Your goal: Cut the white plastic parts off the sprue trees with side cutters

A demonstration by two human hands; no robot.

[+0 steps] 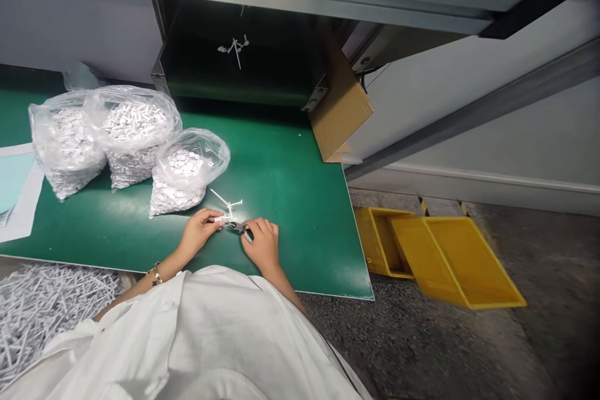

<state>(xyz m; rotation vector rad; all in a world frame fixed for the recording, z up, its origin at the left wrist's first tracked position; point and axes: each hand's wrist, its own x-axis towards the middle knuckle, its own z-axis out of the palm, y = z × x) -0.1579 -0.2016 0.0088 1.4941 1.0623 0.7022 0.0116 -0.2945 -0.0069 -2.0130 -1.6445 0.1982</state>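
Observation:
My left hand (200, 229) pinches one end of a white branched plastic piece (229, 206) above the green table (300, 225). Thin arms of the piece stick out away from me. My right hand (262, 242) is closed around small cutters (239, 227), whose dark jaws point left and meet the white piece near my left fingertips. Just beyond my left hand stands an open clear bag of small white round parts (180, 178). Whether the cutter jaws are closed is too small to tell.
Two more bags, one of white pieces (134, 131) and one beside it (72, 144), stand at the left. A conveyor (239, 75) holds another branched piece. Cardboard (340, 109) leans right; yellow crates (459, 262) sit beyond the table. White scraps (51, 319) lie lower left.

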